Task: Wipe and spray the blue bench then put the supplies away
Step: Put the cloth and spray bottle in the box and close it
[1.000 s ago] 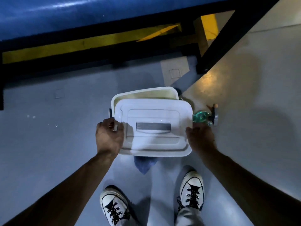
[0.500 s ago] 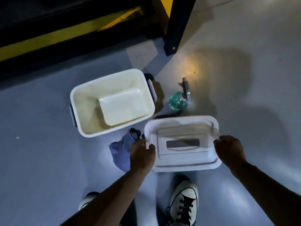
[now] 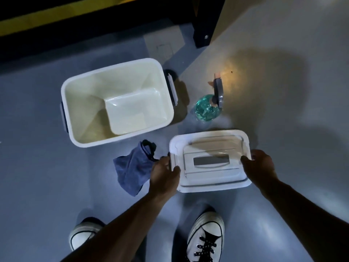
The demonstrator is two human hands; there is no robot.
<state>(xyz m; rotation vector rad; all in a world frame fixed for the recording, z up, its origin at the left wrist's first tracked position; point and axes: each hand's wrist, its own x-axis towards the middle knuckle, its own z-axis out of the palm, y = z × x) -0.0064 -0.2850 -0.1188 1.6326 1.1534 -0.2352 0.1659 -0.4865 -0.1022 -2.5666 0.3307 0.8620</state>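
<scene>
An open white storage box (image 3: 75,87) stands empty on the grey floor at centre left. Its white lid (image 3: 209,161) with a grey handle is to the right and nearer me, low over or on the floor. My left hand (image 3: 164,172) grips the lid's left edge and my right hand (image 3: 259,163) grips its right edge. A crumpled blue cloth (image 3: 132,171) lies on the floor just left of my left hand. A green spray bottle (image 3: 206,107) with a grey trigger head stands beyond the lid, right of the box.
The bench's dark frame with a yellow stripe (image 3: 56,10) runs along the top, and a black leg (image 3: 204,21) stands at top centre right. My two white sneakers (image 3: 204,237) are at the bottom. Open floor lies to the right.
The lid has come off the box and moved right and toward me, held in both hands. The box is now uncovered, with the cloth and bottle fully in view.
</scene>
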